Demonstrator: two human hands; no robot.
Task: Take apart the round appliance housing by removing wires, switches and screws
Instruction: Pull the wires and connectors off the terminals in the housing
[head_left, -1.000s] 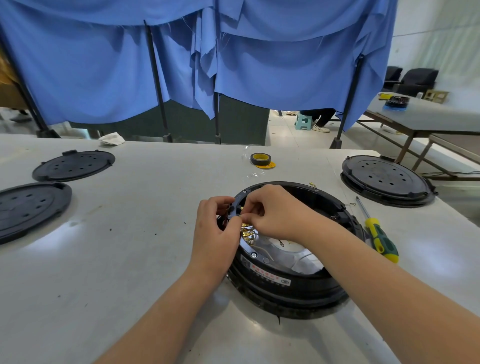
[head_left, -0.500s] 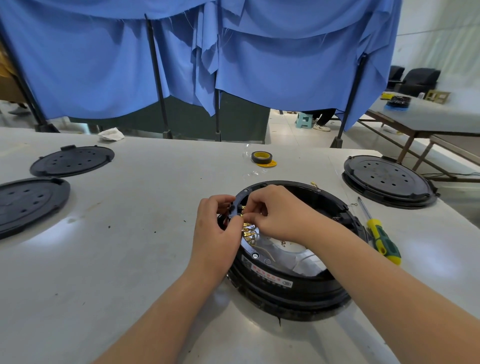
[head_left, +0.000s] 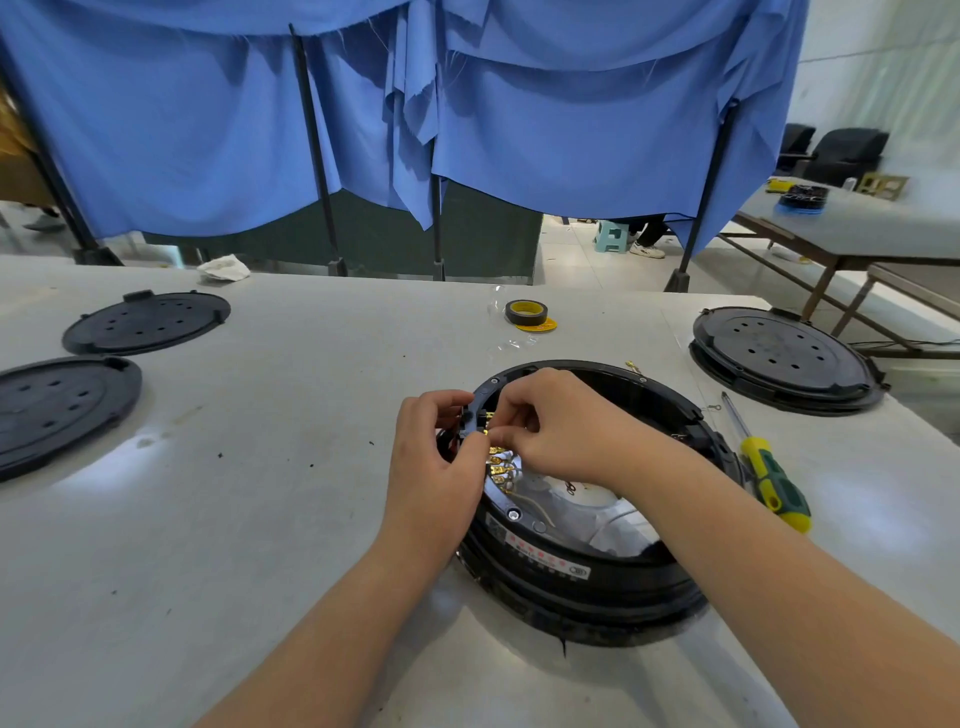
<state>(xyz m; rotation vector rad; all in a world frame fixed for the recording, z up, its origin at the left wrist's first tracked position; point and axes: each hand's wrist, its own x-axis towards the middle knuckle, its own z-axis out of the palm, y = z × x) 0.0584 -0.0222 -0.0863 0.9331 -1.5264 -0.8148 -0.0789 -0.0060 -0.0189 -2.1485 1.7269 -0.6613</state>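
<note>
Blue curtain (head_left: 545, 104), hung in folds from dark poles, closes the far edge of the grey tabletop (head_left: 291, 499), with a second table (head_left: 857, 228) visible beyond it at right. Round appliance housing (head_left: 597, 577), black and lying open side up, sits on the tabletop just right of centre, near the viewer; its interior shows a pale metal plate and its outer wall carries a printed label. Three black perforated round covers lie apart from it: one at far right (head_left: 784, 358), resting on a matching ring, one at far left (head_left: 57, 410) and one behind that at upper left (head_left: 145, 322). Left hand (head_left: 436, 467) reaches over the housing's left rim, its fingers curled around a small black switch part (head_left: 470, 423) set at the rim, thumb pressed toward it. Right hand (head_left: 561, 426) comes in from the right across the opening, its fingers pinched narrowly together at the same part, touching the left thumb; exactly what they hold cannot be told. Brass wire terminals (head_left: 500, 470) cluster just below the two hands, inside the rim. Screwdriver (head_left: 769, 478) with a green and yellow handle lies on the tabletop just right of the housing, shaft pointing away from the viewer. Roll of dark tape (head_left: 525, 313) stands behind the housing, a yellow disc beside it, and a crumpled white rag (head_left: 223, 267) lies at the far edge.
</note>
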